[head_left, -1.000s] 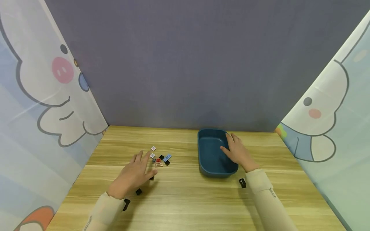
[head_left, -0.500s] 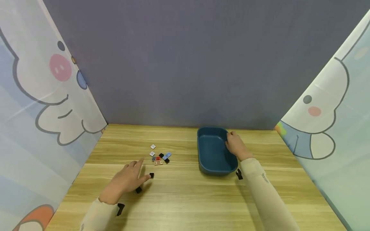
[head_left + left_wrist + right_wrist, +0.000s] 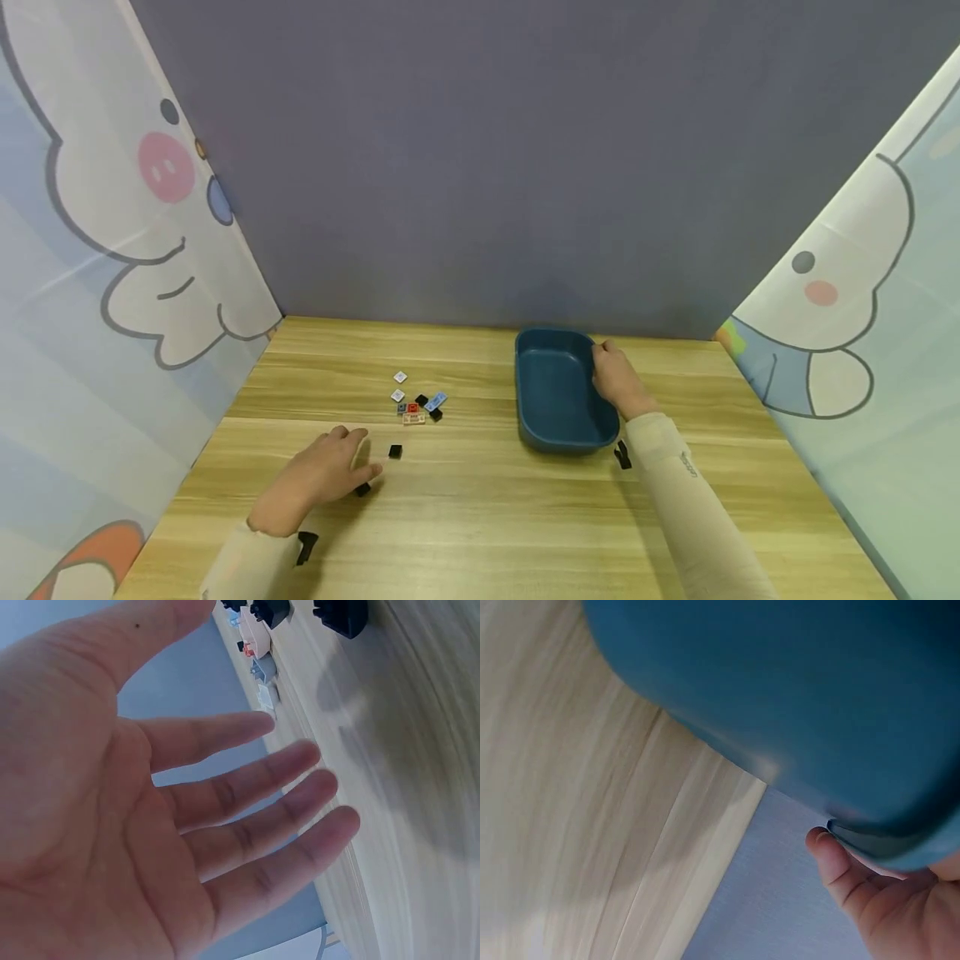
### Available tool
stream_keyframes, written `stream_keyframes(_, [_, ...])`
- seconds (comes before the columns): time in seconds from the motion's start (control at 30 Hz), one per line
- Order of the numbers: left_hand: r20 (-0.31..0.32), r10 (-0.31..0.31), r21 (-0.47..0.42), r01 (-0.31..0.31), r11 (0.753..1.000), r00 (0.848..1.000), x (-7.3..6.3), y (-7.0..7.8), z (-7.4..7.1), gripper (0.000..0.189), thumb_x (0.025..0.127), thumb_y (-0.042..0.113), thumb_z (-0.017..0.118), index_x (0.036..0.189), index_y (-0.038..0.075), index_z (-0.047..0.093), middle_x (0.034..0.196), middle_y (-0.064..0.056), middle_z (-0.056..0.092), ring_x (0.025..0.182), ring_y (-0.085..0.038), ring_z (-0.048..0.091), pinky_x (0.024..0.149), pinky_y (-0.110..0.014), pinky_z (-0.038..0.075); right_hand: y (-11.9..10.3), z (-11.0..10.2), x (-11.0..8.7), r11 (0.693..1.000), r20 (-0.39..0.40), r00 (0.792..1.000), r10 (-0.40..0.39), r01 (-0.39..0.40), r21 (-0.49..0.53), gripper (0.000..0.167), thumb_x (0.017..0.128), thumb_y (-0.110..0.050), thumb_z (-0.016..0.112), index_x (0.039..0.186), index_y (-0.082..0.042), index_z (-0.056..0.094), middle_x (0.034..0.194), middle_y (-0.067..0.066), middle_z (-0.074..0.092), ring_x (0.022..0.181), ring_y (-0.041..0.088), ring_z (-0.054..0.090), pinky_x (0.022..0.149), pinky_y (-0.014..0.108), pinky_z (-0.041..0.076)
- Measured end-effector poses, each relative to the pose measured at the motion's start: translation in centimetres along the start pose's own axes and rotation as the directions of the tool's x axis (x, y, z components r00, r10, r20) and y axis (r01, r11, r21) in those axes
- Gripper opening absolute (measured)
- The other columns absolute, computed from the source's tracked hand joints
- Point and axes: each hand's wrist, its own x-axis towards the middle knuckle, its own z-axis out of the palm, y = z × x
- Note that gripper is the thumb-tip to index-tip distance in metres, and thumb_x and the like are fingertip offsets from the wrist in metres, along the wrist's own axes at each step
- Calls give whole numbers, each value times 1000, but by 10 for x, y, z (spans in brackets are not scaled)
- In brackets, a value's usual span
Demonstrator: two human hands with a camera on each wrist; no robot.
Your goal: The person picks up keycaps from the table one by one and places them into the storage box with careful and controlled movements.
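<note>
The right hand (image 3: 618, 382) pinched the side rim of the glossy dark-blue, round-cornered bin (image 3: 562, 442); the left hand (image 3: 318, 471), fingers spread, hovered near a black block (image 3: 363, 490). The bin stood right of small multicoloured bricks (image 3: 413, 419) on the counter (image 3: 480, 533).

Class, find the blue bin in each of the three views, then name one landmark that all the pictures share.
Head: the blue bin is just right of centre, gripped at its right side by the right hand.
Left wrist: not in this picture.
Right wrist: it fills the upper right, above that hand.
Shared landmark: the wood-grain tabletop.
</note>
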Motion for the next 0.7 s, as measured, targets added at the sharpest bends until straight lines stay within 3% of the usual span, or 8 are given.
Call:
stream_keyframes(0.1, [11, 12, 0, -12, 1000, 1000, -1, 1, 0, 70, 90, 42, 73, 136, -7, 53, 128, -33, 54, 116, -50, 54, 94, -63, 45, 0, 1, -1, 1000, 4, 1000, 4, -4, 9, 36, 88, 10, 57, 123, 20, 53, 117, 34, 52, 106, 48, 58, 88, 50, 52])
stream_keyframes(0.23, [7, 24, -12, -24, 1000, 1000, -4, 3, 0, 54, 86, 36, 80, 118, -5, 64, 110, -20, 61, 99, -36, 62, 87, -54, 52, 1, 2, -2, 1000, -2, 1000, 0, 0, 13, 35, 88, 11, 59, 122, 19, 53, 116, 33, 52, 105, 47, 58, 87, 50, 52])
stream_keyframes(0.4, [7, 19, -37, -18, 999, 1000, -10, 4, 3, 36, 80, 30, 86, 91, 5, 62, 87, -5, 52, 79, -20, 53, 74, -42, 51, 1, 1, -2, 1000, -18, 1000, -13, 13, 9, 35, 87, 11, 59, 121, 20, 53, 115, 33, 53, 103, 47, 59, 86, 50, 53])
stream_keyframes(0.53, [19, 4, -57, -3, 998, 1000, -15, 4, 7, 38, 76, 27, 89, 88, 8, 58, 82, -3, 48, 74, -19, 46, 68, -39, 46, 2, 1, -1, 1000, -34, 999, -26, 26, 0, 34, 85, 12, 59, 118, 20, 54, 111, 33, 53, 100, 47, 60, 85, 50, 53])
stream_keyframes(0.7, [9, 0, -73, 1, 997, 1000, -19, 1, 15, 37, 76, 24, 89, 91, 5, 60, 86, -3, 53, 76, -18, 50, 71, -40, 49, 2, 1, -1, 1000, -31, 999, -24, 24, -9, 33, 86, 11, 58, 118, 20, 55, 111, 33, 54, 98, 47, 60, 84, 50, 53])
